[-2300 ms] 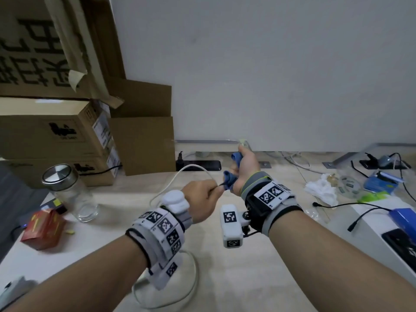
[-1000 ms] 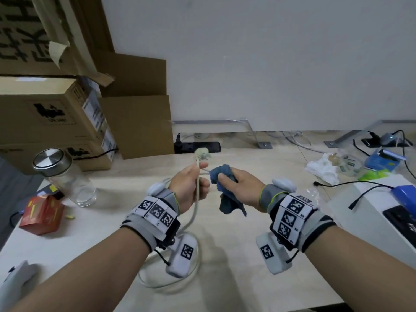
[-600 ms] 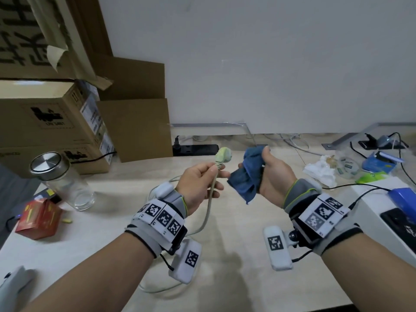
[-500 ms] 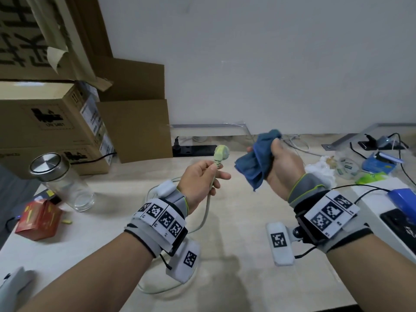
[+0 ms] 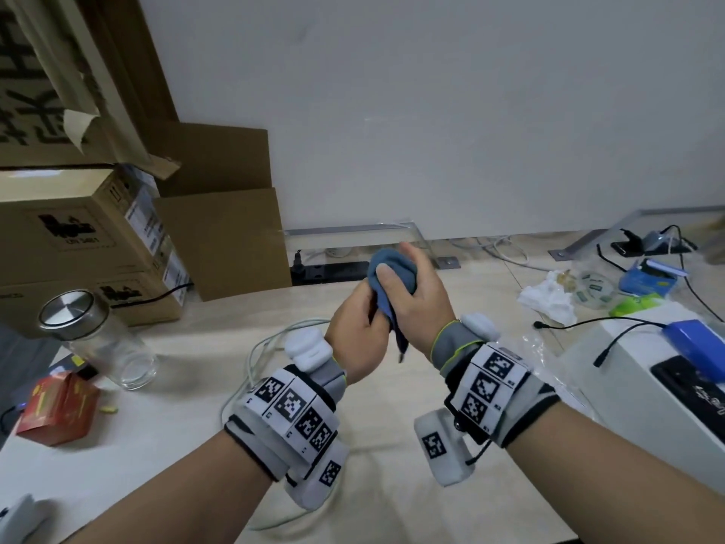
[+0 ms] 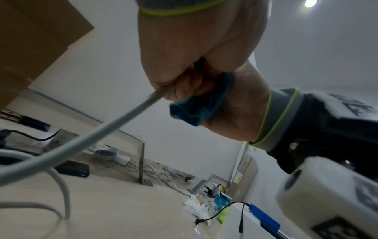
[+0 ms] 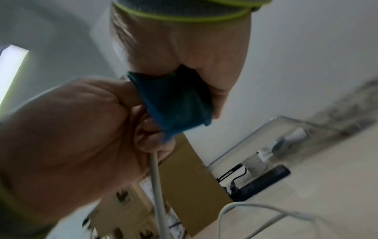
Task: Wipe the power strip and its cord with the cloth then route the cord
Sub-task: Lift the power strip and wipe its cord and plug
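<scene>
Both hands meet above the middle of the table. My left hand (image 5: 355, 331) grips the pale grey cord (image 6: 102, 129) in a fist just below its plug end. Against it, my right hand (image 5: 410, 298) holds the blue cloth (image 5: 386, 268) bunched over the top of the cord, thumb pressed on the cloth. The plug is hidden under the cloth. The cord (image 5: 255, 347) hangs from the left fist and loops on the table below my wrists. In the right wrist view the cloth (image 7: 174, 100) sits right above the cord (image 7: 156, 177). The strip's own body is not in view.
Cardboard boxes (image 5: 78, 237) stack at the back left, with a lidded glass jar (image 5: 102, 339) and a red carton (image 5: 59, 406) in front. A black power strip (image 5: 329, 270) lies by the wall. Crumpled tissue (image 5: 545, 300), black cables and a white box (image 5: 627, 371) fill the right.
The hands were apart, the left holding the bare plug up and the right lifting the cloth. Now the right hand has brought the cloth down over the plug, against the left fist.
</scene>
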The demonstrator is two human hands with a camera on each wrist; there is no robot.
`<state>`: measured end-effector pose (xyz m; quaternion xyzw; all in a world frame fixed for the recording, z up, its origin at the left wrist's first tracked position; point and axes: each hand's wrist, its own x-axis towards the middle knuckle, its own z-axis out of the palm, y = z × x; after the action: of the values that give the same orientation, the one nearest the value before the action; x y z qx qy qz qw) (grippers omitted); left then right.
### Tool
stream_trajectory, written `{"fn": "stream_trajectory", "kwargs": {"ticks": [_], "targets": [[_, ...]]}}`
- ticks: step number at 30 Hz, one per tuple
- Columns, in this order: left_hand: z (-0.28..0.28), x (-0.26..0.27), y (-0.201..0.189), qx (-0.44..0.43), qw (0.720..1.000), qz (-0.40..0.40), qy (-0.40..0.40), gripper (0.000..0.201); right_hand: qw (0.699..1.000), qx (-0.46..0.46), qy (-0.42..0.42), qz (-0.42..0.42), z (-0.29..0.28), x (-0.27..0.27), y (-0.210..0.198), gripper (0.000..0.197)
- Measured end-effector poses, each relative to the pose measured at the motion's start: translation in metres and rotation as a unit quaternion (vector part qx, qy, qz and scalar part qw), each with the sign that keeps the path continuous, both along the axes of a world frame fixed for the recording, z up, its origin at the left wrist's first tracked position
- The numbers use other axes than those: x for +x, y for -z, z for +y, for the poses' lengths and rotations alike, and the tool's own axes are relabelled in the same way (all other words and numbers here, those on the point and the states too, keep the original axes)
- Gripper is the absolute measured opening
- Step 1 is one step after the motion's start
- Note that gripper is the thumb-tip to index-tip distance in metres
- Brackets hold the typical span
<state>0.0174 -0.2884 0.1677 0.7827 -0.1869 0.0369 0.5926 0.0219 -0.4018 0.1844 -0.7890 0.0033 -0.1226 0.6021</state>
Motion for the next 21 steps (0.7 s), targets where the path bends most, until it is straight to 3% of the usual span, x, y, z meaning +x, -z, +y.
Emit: {"fn": "stream_trajectory", "kwargs": {"ticks": [2, 4, 7, 12, 15, 18, 21], "targets": [[-0.002, -0.002, -0.002, -0.012, 1.000, -0.010, 0.009, 0.022, 0.999, 0.000, 0.031, -0.020, 0.000, 0.004, -0.003, 0.034], [-0.003, -0.002, -0.001, -0.028, 0.999, -0.007, 0.018, 0.016, 0.999, 0.000, 0.043, -0.014, 0.000, 0.006, -0.007, 0.040], [0.001, -0.002, 0.001, -0.019, 1.000, -0.016, 0.019, 0.016, 0.994, 0.082, 0.057, 0.048, -0.002, 0.011, -0.006, 0.044], [0.005, -0.002, 0.002, -0.007, 1.000, 0.001, 0.031, 0.021, 0.946, 0.274, 0.004, 0.170, -0.002, 0.012, -0.009, 0.046], [0.006, 0.002, 0.002, -0.020, 0.996, 0.083, 0.040, 0.022, 0.922, 0.323, -0.016, 0.214, -0.003, 0.013, -0.013, 0.047], [0.010, 0.005, -0.001, 0.033, 0.993, 0.101, 0.052, 0.037, 0.920, 0.324, 0.006, 0.221, -0.008, 0.017, -0.015, 0.051], [0.015, 0.007, 0.003, 0.026, 0.991, 0.122, 0.045, 0.037, 0.951, 0.212, 0.124, 0.189, -0.025, 0.026, -0.015, 0.055]]}}
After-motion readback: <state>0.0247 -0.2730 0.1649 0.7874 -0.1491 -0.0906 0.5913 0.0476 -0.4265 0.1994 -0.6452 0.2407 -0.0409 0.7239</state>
